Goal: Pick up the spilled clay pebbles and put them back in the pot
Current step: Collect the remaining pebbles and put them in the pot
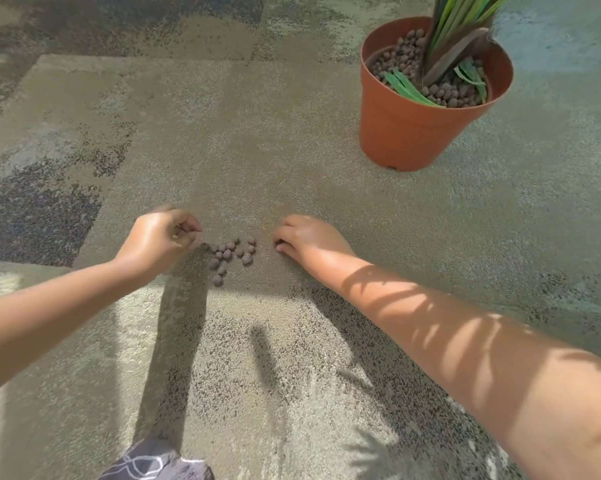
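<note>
Carpet [292, 150] holds small brown round clay pebbles [230, 254] clustered between hands.

Carpet [264, 140] under both hands is being recorded as short-pile cloth, matt and rough, mottled tan with darker speckled patches. Clay pebbles [231, 254], lying between the left hand [160, 237] and the right hand [309, 237], are being noted as matt, coarse, brown-grey. The pot [406, 133], well beyond the right hand, is being seen as smooth terracotta-coloured plastic with a faint sheen. Leaves [409, 88] inside it are being seen as smooth and slightly glossy. Patterned dark cloth [153, 462], nearer than the left hand, is being logged as matt.
</note>
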Demonstrator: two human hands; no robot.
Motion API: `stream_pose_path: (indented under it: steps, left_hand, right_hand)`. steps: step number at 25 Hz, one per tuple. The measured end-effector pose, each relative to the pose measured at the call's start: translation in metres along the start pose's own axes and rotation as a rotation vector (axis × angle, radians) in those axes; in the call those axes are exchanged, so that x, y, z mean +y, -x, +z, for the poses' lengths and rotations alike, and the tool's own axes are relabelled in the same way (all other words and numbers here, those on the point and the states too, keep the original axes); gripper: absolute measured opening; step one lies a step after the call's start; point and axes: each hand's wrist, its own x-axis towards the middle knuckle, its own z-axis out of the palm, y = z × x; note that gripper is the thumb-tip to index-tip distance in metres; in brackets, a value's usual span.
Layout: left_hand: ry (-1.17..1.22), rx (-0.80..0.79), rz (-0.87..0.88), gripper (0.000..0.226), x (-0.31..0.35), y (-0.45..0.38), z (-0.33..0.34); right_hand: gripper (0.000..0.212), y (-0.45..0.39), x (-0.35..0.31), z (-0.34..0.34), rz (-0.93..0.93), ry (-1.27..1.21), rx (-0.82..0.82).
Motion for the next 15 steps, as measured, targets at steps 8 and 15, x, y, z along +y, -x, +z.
stream_pose_path:
  steps: [8,15]
  left_hand:
    - [0.057,-0.121,-0.117,0.013,-0.001,0.006,0.01]
    - [0.021,-0.12,-0.177,0.008,0.0,-0.002,0.019]
  right_hand:
    - [0.026,0.01,-0.007,0.006,0.057,-0.039,0.078]
    - [0.026,0.031,-0.006,0.009,0.115,-0.079,0.127]
